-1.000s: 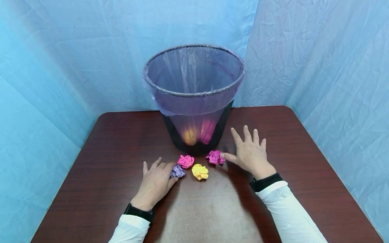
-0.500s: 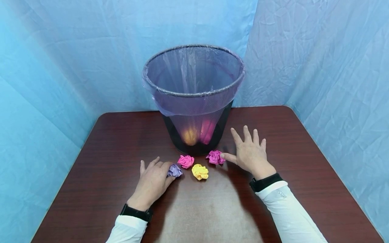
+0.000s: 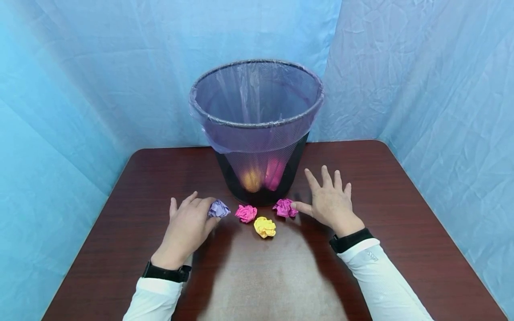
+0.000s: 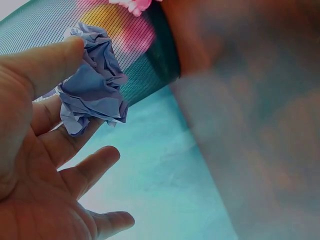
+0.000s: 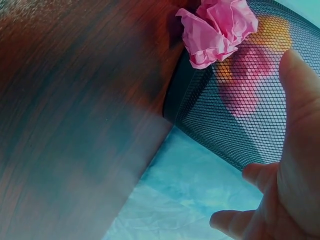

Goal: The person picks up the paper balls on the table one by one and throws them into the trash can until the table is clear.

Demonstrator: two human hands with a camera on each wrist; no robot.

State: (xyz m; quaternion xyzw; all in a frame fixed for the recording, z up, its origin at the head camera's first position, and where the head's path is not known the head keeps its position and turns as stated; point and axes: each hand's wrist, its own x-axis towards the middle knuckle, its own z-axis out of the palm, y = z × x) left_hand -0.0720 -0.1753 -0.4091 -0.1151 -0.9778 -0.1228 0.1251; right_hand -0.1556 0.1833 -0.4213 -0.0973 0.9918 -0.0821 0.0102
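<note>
At left, a person's left hand (image 3: 184,229) pinches a lavender paper ball (image 3: 219,209), a rounded wad with no clear long axis, while the mesh bin (image 3: 257,125) stands to its right on the far side. A pink ball (image 3: 246,213), a nearer yellow ball (image 3: 265,227) and a magenta ball (image 3: 285,208) follow rightward. The right hand (image 3: 331,205), fingers spread and holding nothing, has its thumb just beside the magenta ball, well apart from the lavender.

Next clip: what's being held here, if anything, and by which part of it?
The left hand pinches the purple ball by its side nearest the palm; the right hand holds nothing.
</note>
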